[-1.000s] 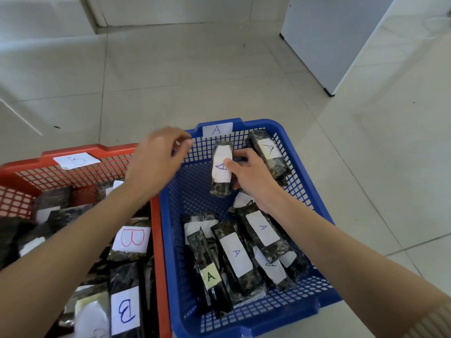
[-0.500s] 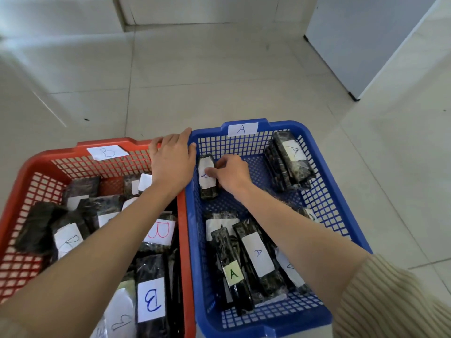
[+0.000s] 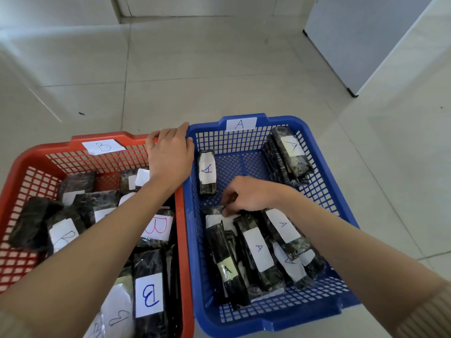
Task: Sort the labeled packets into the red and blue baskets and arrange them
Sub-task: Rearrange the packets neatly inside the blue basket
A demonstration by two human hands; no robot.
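Head view: left hand [image 3: 170, 159] grips red basket [image 3: 34, 153], right hand [image 3: 253, 194] pinches piled packet [image 3: 215, 220].

A: Baskets?
B: Red basket [image 3: 24, 162] and blue basket [image 3: 268, 320]: moulded plastic lattice, smooth, with a slight sheen.
A: Packets?
B: Packets [image 3: 253, 252]: dark contents under clear, glossy film that is crinkled and catches highlights. Labels [image 3: 149, 295]: white paper, matt.
A: Surroundings?
B: Floor tiles [image 3: 219, 76]: pale, smooth, semi-gloss, with thin grout lines. Far right panel [image 3: 366, 32]: flat, matt white. Sleeve [image 3: 424, 313], near right: beige ribbed knit.
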